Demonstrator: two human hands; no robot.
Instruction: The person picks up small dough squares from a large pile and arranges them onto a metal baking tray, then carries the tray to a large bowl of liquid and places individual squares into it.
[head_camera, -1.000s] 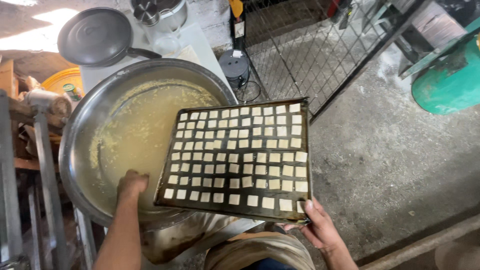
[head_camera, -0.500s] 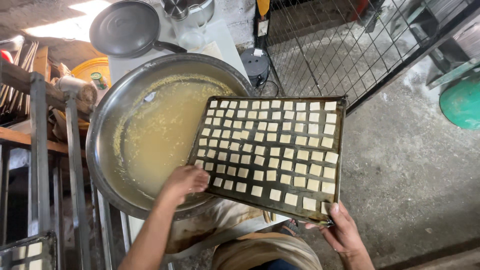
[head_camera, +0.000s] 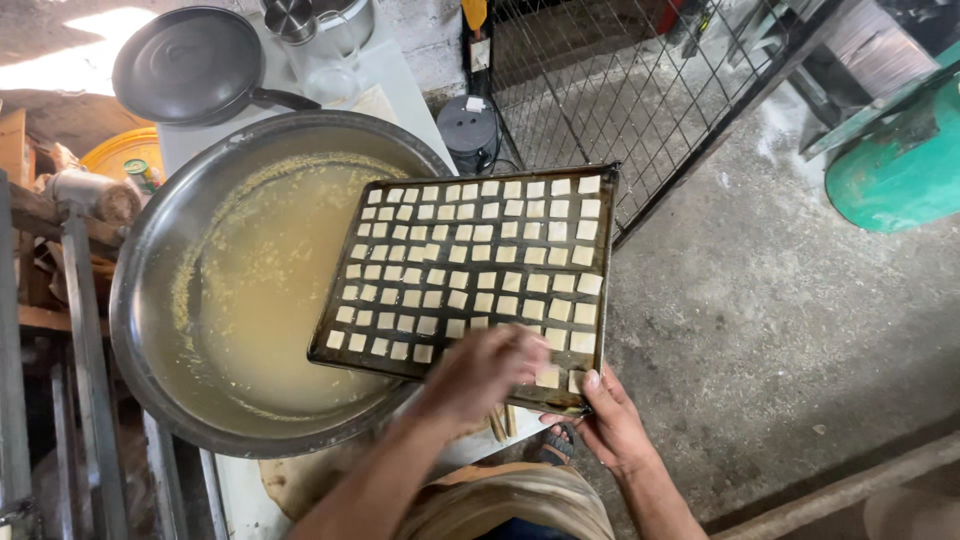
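Grey concrete floor (head_camera: 780, 330), wire mesh fence (head_camera: 640, 80), sunlight patch top left.

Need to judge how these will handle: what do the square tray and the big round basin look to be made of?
Tray: probably thin sheet metal, dark and stained, with a raised rim; rows of pale squares lie on it. The right hand grips its near corner, the left hand lies on its near edge. Basin: likely steel or aluminium, a dull grey sheen along the rim, holding cloudy yellowish liquid.
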